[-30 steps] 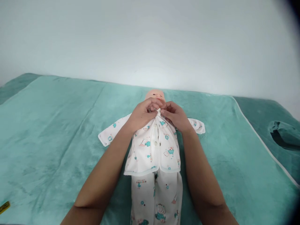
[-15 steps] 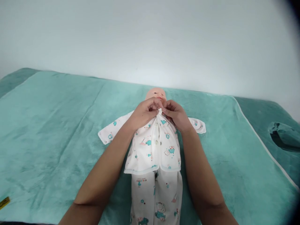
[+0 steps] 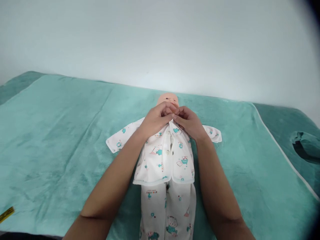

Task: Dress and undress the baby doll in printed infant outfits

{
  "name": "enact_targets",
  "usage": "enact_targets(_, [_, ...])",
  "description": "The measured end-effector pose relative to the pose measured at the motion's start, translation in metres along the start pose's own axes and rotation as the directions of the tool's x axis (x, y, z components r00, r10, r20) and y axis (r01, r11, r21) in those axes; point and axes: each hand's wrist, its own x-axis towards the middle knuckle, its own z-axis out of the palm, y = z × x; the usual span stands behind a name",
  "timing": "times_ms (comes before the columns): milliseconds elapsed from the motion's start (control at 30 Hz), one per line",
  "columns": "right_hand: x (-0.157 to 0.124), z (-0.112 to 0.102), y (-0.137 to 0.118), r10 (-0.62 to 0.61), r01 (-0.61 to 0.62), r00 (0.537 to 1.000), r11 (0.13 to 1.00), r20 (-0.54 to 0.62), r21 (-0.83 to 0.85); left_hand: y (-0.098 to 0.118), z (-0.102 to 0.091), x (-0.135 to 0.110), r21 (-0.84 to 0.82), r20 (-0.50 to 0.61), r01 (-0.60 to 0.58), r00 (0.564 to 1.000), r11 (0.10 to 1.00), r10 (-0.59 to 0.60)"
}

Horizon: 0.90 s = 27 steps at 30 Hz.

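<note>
With fingers closed on cloth, the left hand [image 3: 158, 119] and right hand [image 3: 189, 122] pinch the neckline of a white printed jacket [image 3: 156, 171] covering a pink plastic doll [image 3: 167, 97], head at twelve o'clock; toward six, matching trousers [image 3: 154, 213] lie in place, but one pale button [image 3: 168, 152] seems unfastened.

The head camera is looking forward and down from the near side of the doll's head [image 3: 167, 97], sitting fairly close, and is facing the wall [image 3: 150, 40] beyond it; a dark blur [image 3: 316, 7], possibly the lens rim, is bordering the view far right of it.
</note>
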Motion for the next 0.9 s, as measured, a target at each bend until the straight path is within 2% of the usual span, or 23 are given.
enact_targets(100, [0.0,-0.001,0.001,-0.012,0.012,1.0,1.0,0.016,0.0,-0.003,-0.005,0.001,-0.043,0.061,0.014,0.998,0.999,-0.012])
enact_targets(467, [0.001,0.001,0.005,-0.084,0.084,0.996,0.996,-0.008,0.003,-0.01,-0.007,0.003,-0.336,0.067,0.093,0.995,0.937,-0.075])
enact_targets(633, [0.001,0.001,0.007,-0.057,0.058,0.998,0.998,-0.013,0.016,-0.013,-0.009,0.005,-0.361,0.08,0.103,0.994,0.927,-0.079])
enact_targets(800, [0.002,0.001,0.005,-0.026,0.026,1.0,0.999,-0.005,0.026,-0.011,-0.008,0.005,-0.309,0.083,0.079,0.995,0.948,-0.056])
enact_targets(900, [0.002,0.002,0.003,-0.01,0.01,1.0,1.0,-0.006,0.024,-0.009,-0.009,0.005,-0.313,0.1,0.109,0.992,0.943,-0.082])
